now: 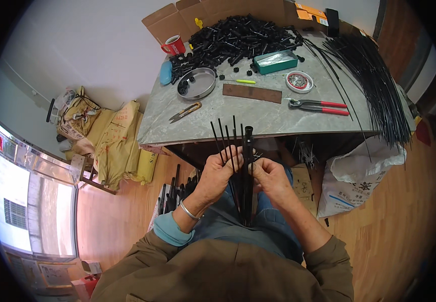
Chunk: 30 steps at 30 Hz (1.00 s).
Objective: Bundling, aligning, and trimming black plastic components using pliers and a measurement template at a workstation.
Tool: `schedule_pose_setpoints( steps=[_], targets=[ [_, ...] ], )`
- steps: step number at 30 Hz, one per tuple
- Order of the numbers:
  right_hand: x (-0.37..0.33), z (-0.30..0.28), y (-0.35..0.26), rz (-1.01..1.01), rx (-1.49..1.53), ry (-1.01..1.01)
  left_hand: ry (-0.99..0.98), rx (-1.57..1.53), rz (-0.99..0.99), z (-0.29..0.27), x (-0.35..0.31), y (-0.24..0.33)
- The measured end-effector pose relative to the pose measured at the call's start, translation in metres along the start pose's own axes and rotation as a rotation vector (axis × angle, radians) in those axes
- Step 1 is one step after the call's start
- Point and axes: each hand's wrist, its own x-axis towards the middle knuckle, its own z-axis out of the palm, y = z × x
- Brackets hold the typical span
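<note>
My left hand [219, 173] is closed around several thin black rods [226, 141], which fan out upward above the fingers. Upright between both hands stands a thicker black tube [247, 194] with a ringed top, its lower end reaching down to my lap. The left fingertips lie against this tube. From the other side, my right hand [274, 181] pinches at the tube just below its top, thumb against forefinger. Short thin wire-like bits [258, 155] stick out beside the right fingertips; whether they are held there is too small to tell.
The grey table ahead [203, 123] bears a heap of black parts [243, 38], scissors [186, 112], red-handled pincers [321, 106], a round metal tin [197, 84], a green box [276, 62] and a bundle of long black rods [374, 85]. A white sack [349, 183] stands right.
</note>
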Motion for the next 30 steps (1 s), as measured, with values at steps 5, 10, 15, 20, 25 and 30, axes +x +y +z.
schedule_pose_setpoints(
  steps=[5,10,15,20,25,30],
  targets=[
    [0.003,0.003,0.008,-0.109,-0.096,0.076,0.052,0.242,0.026,0.008,-0.004,0.007],
    [0.000,0.006,-0.001,-0.183,-0.199,0.112,-0.017,0.111,0.044,0.002,0.004,0.005],
    [-0.002,-0.008,-0.011,-0.035,-0.040,0.008,-0.106,-0.075,-0.037,-0.006,0.006,-0.006],
    [-0.004,-0.012,-0.006,0.011,0.000,-0.022,-0.165,-0.212,-0.078,0.004,0.008,-0.005],
    [0.002,-0.006,0.005,-0.213,-0.219,0.180,0.074,-0.122,0.007,0.023,0.008,-0.011],
    [0.005,0.002,0.003,-0.236,-0.213,0.231,0.111,0.048,0.053,0.031,-0.001,0.002]
  ],
)
